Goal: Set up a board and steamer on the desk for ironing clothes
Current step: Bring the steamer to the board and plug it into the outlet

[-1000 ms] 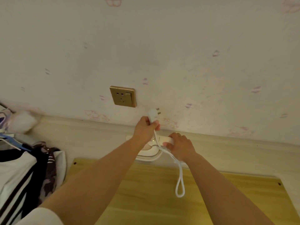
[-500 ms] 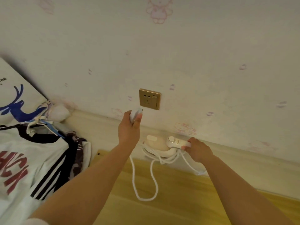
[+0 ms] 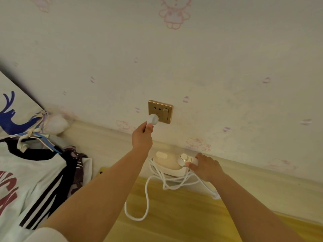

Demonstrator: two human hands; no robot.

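A cream and white steamer lies against the base of the wall, at the far edge of the wooden board. My right hand grips its white handle beside the round dial. My left hand pinches the white plug and holds it against the lower left of the gold wall socket. The white cord loops from under the steamer over the board.
A pile of clothes with a white striped shirt and a blue hanger lies to the left of the board. A pale ledge runs along the wall's base. A white panel with a blue deer print leans at far left.
My left hand has carried the plug from above the steamer up and left to the wall socket. The cord has uncoiled onto the board. My right hand stayed on the steamer's handle.
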